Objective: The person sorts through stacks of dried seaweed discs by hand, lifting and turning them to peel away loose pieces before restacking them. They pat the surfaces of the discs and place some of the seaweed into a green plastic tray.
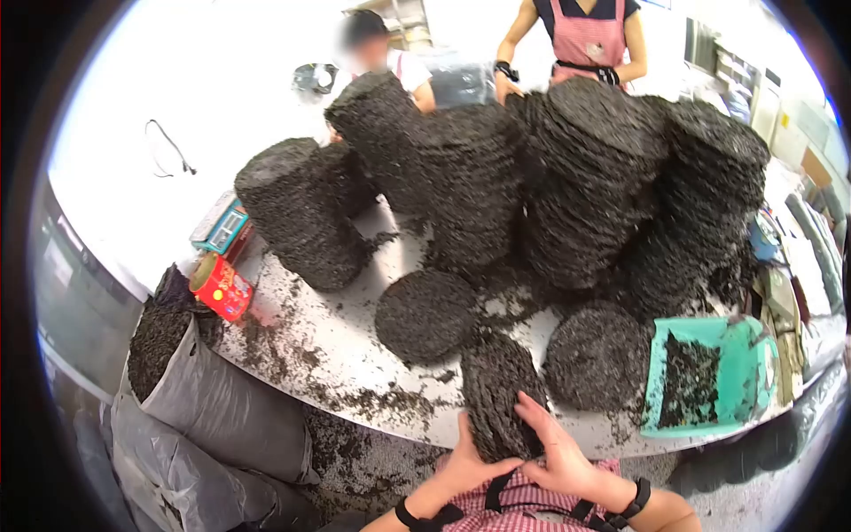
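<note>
My left hand [472, 465] and my right hand [560, 454] hold a thick bundle of dark dried seaweed sheets [498, 390] between them, at the table's near edge. The fingers press against the bundle's two sides, and the thumbs meet at its near end. The bundle stands on its edge, its layers showing. To its left lies a round stack of dried seaweed [425, 316]. Close on its right is another low round stack [597, 356].
Tall stacks of round seaweed sheets [594, 177] fill the table's far side. A green dustpan-like tray [658, 390] with crumbs sits right; a red tin [222, 288] stands left. Grey sacks [230, 403] lean at the left edge. Two people [589, 40] stand across the table [417, 426].
</note>
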`<action>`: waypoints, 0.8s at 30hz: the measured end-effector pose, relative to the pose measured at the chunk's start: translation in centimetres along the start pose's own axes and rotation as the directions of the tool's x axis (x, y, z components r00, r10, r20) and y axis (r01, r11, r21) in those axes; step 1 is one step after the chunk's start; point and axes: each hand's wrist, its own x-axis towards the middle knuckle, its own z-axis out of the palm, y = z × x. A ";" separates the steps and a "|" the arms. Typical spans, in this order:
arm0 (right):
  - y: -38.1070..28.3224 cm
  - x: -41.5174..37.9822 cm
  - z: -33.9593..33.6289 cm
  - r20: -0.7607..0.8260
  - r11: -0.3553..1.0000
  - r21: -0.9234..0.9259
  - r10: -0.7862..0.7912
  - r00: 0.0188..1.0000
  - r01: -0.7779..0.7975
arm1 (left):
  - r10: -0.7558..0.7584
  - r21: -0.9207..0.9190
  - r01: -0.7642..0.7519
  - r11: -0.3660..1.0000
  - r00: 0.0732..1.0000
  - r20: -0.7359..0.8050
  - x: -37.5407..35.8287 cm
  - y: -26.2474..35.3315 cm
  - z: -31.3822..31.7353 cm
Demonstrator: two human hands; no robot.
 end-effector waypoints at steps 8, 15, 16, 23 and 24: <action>-1.1 0.8 -1.2 -0.074 1.000 -0.009 0.022 0.997 -0.023 | 0.033 0.173 -0.029 0.985 0.999 -0.021 -0.5 -0.1 -0.1; 2.8 -1.4 -5.3 -0.593 0.844 0.531 0.429 0.681 -0.069 | -0.083 0.065 0.093 0.994 0.986 -0.144 -0.3 0.3 -0.9; 3.9 -1.3 -6.2 -0.605 0.757 0.654 0.524 0.600 -0.001 | -0.182 -0.022 0.181 0.983 0.964 -0.194 -0.3 0.5 -1.0; 6.0 -3.7 -7.2 -0.757 0.945 0.239 0.325 0.567 -0.223 | -0.159 0.009 0.160 0.987 0.985 -0.060 -0.1 -0.9 -2.2; 5.1 -3.8 -6.6 -0.646 0.944 0.248 0.328 0.689 -0.217 | -0.171 0.011 0.172 0.985 0.984 -0.054 -0.6 -1.3 -2.0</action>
